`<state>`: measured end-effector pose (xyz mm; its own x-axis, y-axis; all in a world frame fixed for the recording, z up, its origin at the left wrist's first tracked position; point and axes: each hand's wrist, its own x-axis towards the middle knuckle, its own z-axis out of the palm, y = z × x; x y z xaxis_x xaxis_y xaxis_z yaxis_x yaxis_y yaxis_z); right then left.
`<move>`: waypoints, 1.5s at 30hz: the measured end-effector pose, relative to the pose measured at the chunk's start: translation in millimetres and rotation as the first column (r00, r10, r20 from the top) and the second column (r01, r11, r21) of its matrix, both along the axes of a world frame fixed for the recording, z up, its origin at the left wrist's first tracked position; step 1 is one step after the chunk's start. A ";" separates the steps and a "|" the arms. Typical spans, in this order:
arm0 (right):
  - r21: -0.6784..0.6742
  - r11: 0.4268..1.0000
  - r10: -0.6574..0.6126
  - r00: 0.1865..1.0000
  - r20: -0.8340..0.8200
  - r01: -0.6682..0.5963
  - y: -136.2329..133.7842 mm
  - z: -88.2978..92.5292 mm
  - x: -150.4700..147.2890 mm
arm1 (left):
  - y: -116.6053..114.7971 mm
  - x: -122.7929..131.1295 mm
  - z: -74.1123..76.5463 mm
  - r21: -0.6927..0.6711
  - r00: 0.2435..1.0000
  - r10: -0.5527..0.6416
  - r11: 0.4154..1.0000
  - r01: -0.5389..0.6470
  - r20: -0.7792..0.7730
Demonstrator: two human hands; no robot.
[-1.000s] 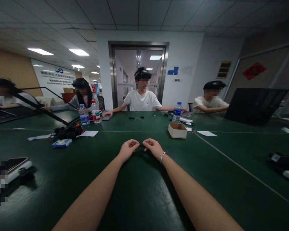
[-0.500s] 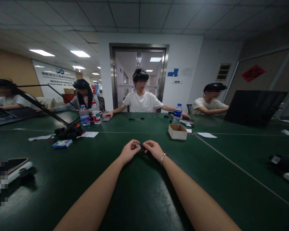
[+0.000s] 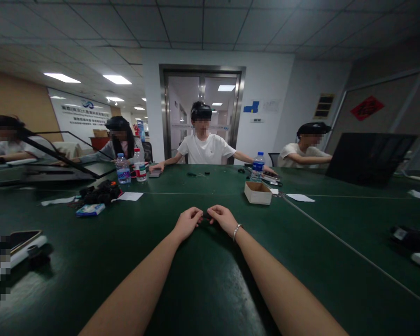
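Over the middle of the green table (image 3: 210,280), my left hand (image 3: 188,223) and my right hand (image 3: 224,219) meet almost fingertip to fingertip. Between them is a small black object (image 3: 206,215), mostly covered by the fingers; its kind is too small to make out. My right hand pinches its right end with thumb and fingers. The fingers of my left hand are closed at its left end. A silver bracelet (image 3: 237,232) circles my right wrist.
An open small box (image 3: 258,193) stands beyond my right hand. Bottles (image 3: 123,169), a blue-and-white packet (image 3: 90,210) and dark cables (image 3: 100,192) lie left. A phone (image 3: 21,239) is at the near left, a black monitor (image 3: 371,156) at right. Several people sit around.
The silvery piece that showed at my left fingertips is now out of sight, and those fingers have shifted slightly. At far left, a person's dark panel and frame have moved.
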<state>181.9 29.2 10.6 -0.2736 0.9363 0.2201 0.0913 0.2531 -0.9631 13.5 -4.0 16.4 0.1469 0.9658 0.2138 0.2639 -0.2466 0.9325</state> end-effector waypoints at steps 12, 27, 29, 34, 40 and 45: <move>-0.003 1.000 -0.002 1.000 0.013 0.002 -1.0 2.4 -1.1 | 1.1 -1.3 -0.7 0.055 0.999 0.029 0.998 -0.028 -0.033; -0.018 1.000 0.013 1.000 0.000 -0.013 -0.3 1.7 -1.1 | 2.4 0.1 -0.6 0.107 0.999 0.034 0.994 -0.033 -0.015; -0.021 1.000 0.013 1.000 0.002 -0.013 -0.7 1.8 -1.0 | 0.9 -0.4 0.6 0.130 0.999 0.034 0.991 -0.032 -0.013; -0.025 1.000 0.018 1.000 0.005 -0.018 -0.2 0.7 -0.5 | -0.9 -2.6 2.6 0.165 0.999 0.031 0.986 -0.026 -0.027; -0.013 1.000 0.020 1.000 0.020 -0.020 1.3 -0.5 0.6 | 4.7 -3.3 -1.0 0.141 1.000 0.027 0.990 -0.028 0.010; -0.029 0.999 0.036 0.999 0.017 -0.036 -1.6 2.6 -0.1 | 0.3 -3.0 5.8 0.040 0.997 0.049 0.998 -0.052 0.067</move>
